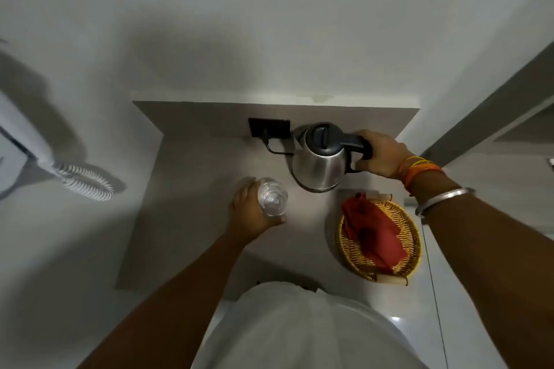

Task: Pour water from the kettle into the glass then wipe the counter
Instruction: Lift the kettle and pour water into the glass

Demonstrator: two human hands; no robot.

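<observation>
A steel kettle (319, 163) with a black lid and handle stands upright on its base at the back of the pale counter (192, 213). My right hand (380, 153) is wrapped around the kettle's black handle. A clear empty glass (272, 197) stands in front and to the left of the kettle, with my left hand (248, 213) curled around its left side. A red cloth (371, 231) lies in a woven yellow basket (412, 237) at the right of the counter.
A black wall socket (268, 126) sits behind the kettle, its cord running to the kettle's base. A white wall phone with a coiled cord (85, 181) hangs at the left. A wall closes the counter at the back and right.
</observation>
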